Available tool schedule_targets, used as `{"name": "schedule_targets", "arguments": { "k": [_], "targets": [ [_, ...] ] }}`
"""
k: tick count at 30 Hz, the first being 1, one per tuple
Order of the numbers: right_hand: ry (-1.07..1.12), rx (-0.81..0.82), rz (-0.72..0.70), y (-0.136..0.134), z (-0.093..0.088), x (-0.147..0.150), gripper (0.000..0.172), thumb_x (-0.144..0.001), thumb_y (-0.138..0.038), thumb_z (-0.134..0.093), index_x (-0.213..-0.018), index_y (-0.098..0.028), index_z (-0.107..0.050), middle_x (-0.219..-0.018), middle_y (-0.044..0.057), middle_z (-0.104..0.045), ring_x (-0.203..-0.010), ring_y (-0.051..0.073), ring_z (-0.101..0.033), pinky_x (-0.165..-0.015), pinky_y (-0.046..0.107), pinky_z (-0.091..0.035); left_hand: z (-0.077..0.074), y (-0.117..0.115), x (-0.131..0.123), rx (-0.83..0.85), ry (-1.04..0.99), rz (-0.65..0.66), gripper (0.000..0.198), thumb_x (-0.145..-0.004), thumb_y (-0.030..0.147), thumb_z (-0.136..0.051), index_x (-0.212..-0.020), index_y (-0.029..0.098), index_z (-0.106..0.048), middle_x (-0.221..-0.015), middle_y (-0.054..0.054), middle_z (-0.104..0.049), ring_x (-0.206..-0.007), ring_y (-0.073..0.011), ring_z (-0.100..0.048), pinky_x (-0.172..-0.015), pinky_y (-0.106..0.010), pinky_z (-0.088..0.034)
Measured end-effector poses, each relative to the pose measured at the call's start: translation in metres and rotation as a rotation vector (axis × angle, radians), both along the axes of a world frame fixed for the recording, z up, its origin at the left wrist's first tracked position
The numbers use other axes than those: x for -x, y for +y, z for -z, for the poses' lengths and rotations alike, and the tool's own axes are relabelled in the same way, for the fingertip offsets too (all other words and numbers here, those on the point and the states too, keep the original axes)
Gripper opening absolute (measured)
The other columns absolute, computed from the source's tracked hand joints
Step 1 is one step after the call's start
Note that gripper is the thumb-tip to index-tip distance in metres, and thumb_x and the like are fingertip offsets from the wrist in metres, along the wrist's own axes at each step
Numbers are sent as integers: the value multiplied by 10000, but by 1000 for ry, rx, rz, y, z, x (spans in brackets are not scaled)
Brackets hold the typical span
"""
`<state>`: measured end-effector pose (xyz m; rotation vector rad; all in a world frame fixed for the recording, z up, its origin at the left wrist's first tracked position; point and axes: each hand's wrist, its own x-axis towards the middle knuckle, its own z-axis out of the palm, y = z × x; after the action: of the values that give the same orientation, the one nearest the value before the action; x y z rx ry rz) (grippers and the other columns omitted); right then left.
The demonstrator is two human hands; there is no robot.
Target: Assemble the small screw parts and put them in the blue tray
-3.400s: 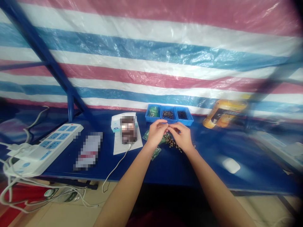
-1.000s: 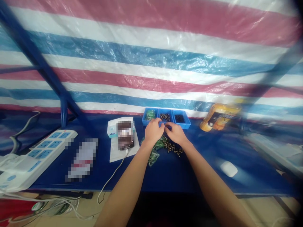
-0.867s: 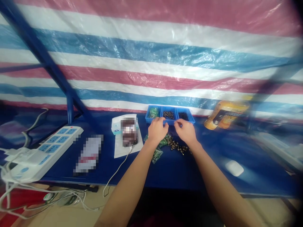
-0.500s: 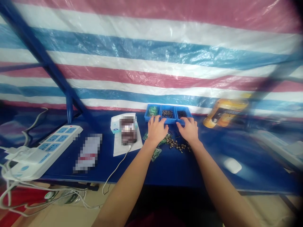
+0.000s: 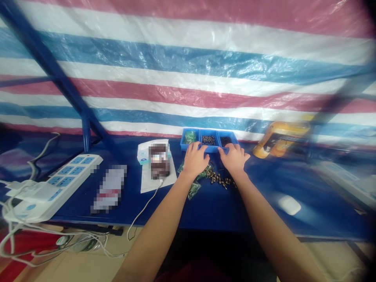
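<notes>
Three blue bins stand side by side against the striped sheet. Green packets (image 5: 190, 136) fill the left bin, small metal pieces (image 5: 208, 140) the middle one, and dark small pieces (image 5: 225, 141) the right one. My left hand (image 5: 195, 159) is at the front of the left and middle bins, fingers apart. At the right bin's front is my right hand (image 5: 234, 159), also with spread fingers; neither shows anything held. Whether the fingertips press on the bins is hard to tell. Below and between the hands lie loose brass-coloured screw-like pieces (image 5: 217, 178) and small green bags (image 5: 194, 190).
On the left are a white power strip (image 5: 70, 184) with cables, a blurred-out pale packet (image 5: 110, 188), and a phone-like dark item (image 5: 159, 162) on a white box. A yellow bottle (image 5: 280, 139) and a white rounded case (image 5: 289, 205) are on the right of the blue table (image 5: 217, 213).
My right hand's fingers have shifted slightly, with a finger now sticking out to the right. My left hand and the bins stay almost where they were.
</notes>
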<state>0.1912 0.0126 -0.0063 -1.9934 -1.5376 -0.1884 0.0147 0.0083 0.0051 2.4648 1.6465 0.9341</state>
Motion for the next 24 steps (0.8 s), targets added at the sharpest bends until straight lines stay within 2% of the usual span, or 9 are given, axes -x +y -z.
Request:
{"name": "schedule_targets", "arguments": {
  "k": [6,10,12,14,17,19,21,24],
  "targets": [
    [3,3,-66,3,0,-5,383,-938,-520,-526,-1079,-198,-675,-1063,155,-638,-1001,334,-544,-893,513,-326,2,1,0,25,-25,12,401,-927,315,-543,-1317,240,-597,-1440,-112,-467,-1396,-296,-379,-1151,-438,-374],
    [-13,10,-153,-3,-7,-10,376,-920,-498,-565,-1173,-229,-636,-1228,152,-558,-1069,329,-547,-891,498,-382,-3,-3,-2,-1,-31,-11,390,-927,300,-543,-1302,215,-606,-1436,-127,-469,-1428,-313,-337,-1178,-466,-324],
    [-38,-50,-156,-7,-10,-11,352,-917,-474,-572,-1149,-220,-644,-1273,162,-517,-1093,328,-540,-880,469,-409,-7,-6,-3,-44,-43,-25,371,-933,279,-531,-1288,214,-616,-1438,-120,-473,-1434,-314,-317,-1181,-471,-312],
    [-53,-81,-180,-11,-11,-12,294,-928,-436,-556,-1080,-210,-668,-1195,147,-562,-1065,312,-547,-873,435,-425,-10,-9,-5,-72,-64,-30,348,-944,249,-506,-1268,224,-630,-1411,-106,-500,-1389,-296,-369,-1153,-447,-351],
    [-42,44,-405,-14,-9,-13,222,-933,-364,-548,-1013,-226,-702,-991,83,-650,-946,254,-577,-865,381,-442,-14,-11,-5,-71,-109,-34,327,-957,193,-461,-1216,229,-659,-1311,-88,-573,-1272,-263,-479,-1092,-398,-416],
    [-56,155,-568,-14,-5,-14,208,-925,-333,-561,-1015,-250,-728,-960,57,-680,-906,232,-581,-872,365,-443,-15,-11,-5,-44,-132,-30,330,-960,165,-442,-1192,228,-667,-1248,-81,-607,-1197,-247,-535,-1035,-366,-459],
    [-87,209,-630,-14,-2,-13,230,-929,-326,-557,-1056,-284,-745,-1008,51,-694,-923,236,-575,-877,374,-435,-15,-10,-3,-10,-146,-30,330,-961,154,-435,-1181,232,-669,-1213,-78,-625,-1145,-238,-574,-979,-344,-492],
    [-113,239,-637,-16,0,-10,275,-949,-338,-529,-1122,-341,-742,-1064,50,-691,-964,256,-556,-850,389,-422,-14,-10,-2,23,-162,-23,324,-967,158,-436,-1179,244,-665,-1207,-72,-636,-1117,-235,-605,-926,-336,-517]
  ]
}}
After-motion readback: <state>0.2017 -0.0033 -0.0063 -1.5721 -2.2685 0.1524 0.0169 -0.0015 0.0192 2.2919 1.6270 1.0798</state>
